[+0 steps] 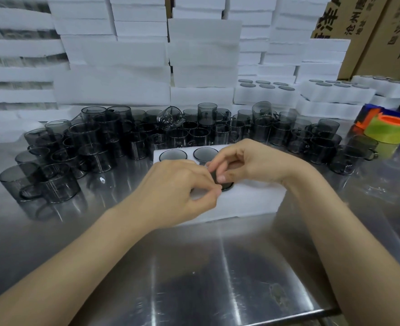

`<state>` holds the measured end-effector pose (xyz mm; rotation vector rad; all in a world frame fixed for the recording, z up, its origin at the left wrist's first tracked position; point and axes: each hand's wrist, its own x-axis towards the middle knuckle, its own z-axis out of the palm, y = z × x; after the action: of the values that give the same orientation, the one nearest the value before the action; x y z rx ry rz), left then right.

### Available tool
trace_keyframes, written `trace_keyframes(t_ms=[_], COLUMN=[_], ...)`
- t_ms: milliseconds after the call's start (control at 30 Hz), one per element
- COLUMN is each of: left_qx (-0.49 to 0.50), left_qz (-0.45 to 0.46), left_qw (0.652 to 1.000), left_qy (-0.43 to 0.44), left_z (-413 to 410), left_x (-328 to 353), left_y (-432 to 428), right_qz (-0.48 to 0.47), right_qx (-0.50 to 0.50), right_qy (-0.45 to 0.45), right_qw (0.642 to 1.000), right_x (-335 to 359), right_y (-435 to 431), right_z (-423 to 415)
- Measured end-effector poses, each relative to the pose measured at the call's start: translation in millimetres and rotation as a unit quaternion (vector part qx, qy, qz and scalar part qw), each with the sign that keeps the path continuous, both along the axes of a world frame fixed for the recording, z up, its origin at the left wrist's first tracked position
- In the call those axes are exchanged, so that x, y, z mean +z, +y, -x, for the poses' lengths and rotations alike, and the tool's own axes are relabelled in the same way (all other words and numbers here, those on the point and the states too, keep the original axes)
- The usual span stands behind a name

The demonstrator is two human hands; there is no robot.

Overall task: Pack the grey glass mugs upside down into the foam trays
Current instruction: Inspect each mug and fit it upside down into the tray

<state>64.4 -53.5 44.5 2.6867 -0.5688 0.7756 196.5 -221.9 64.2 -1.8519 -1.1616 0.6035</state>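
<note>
The left hand (178, 187) and right hand (248, 165) curl over the white foam tray (253, 202), fingertips pinching a dark grey glass mug (226, 186) partly sunk in a near-row cell; pressed down tilted, it could jam or gouge the foam, I reckon; the loose mugs (194, 135) crowded just beyond the tray look easily knocked.

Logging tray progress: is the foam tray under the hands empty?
No: the foam tray holds two upside-down mugs in its far row, while the left hand and right hand pinch a third mug.
</note>
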Motion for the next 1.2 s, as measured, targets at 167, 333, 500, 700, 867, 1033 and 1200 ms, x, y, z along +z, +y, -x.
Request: trace_keyframes(t_ms=[167,333,500,700,867,1033,1200], left_qx=[-0.025,0.0,0.028,0.09,0.051,-0.014,0.031], left_qz=[-0.031,-0.046,-0.05,-0.065,-0.067,0.162,0.476], left_qw=[0.999,0.999,0.997,0.992,0.996,0.987,0.878], left_qy=[0.013,0.02,0.058,0.067,0.001,-0.009,0.04], left_z=[-0.5,-8.0,-17.6,-23.9,-17.0,-14.7,-26.1], left_x=[-12.2,-16.5,-15.5,-16.9,-19.7,-30.2,-36.3], left_y=[6.7,10.0,16.7,18.9,19.8,32.3,39.7], right_qz=[-0.088,-0.093,-0.086,-0.062,-0.178,0.077,0.244], right_qx=[-0.075,-0.097,-0.126,-0.117,-0.272,-0.605,-0.674], right_qy=[0.039,0.009,-0.031,-0.021,-0.037,-0.272,-0.2], right_qw=[0.993,0.991,0.988,0.991,0.945,0.744,0.669], right_x=[-2.6,-4.9,-4.4,0.6,-9.3,-28.2,-37.8], right_y=[-5.3,0.4,10.0,13.7,3.7,-59.6,-91.7], right_z=[-4.6,-4.0,-6.0,-21.9,-33.1,-76.1,-95.8])
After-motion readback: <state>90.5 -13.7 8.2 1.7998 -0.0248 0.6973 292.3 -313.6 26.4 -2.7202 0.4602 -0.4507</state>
